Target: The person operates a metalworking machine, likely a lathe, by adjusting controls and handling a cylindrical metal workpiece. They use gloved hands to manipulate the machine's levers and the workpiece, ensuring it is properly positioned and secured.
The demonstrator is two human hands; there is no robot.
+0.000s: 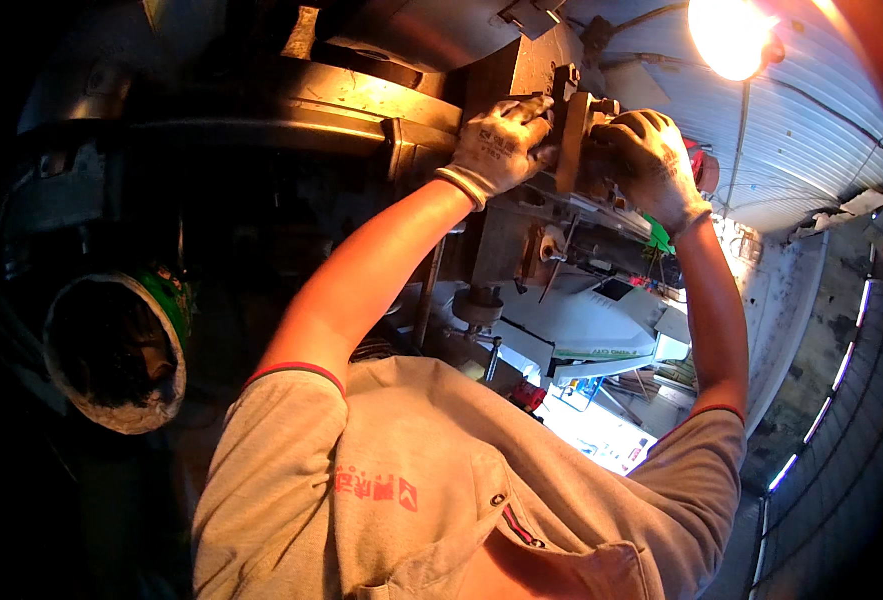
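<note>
- Plate of narrow, brownish metal [572,145]: upright between the two hands, flat face toward the wearer.
- Left hand in stained pale glove [501,148]: just left of plate, fingers bent and somewhat spread; cannot tell whether they grip anything.
- Right hand in stained pale glove [651,160]: just right of plate, fingers curled toward it; hold and contact unclear.
- Curved, yellow-lit metal rim [346,97]: left of left hand.
- Glowing round lamp [729,38]: above and right of right hand.
- Round, green-sided bucket [169,300]: lower left, well apart from both hands.
</note>
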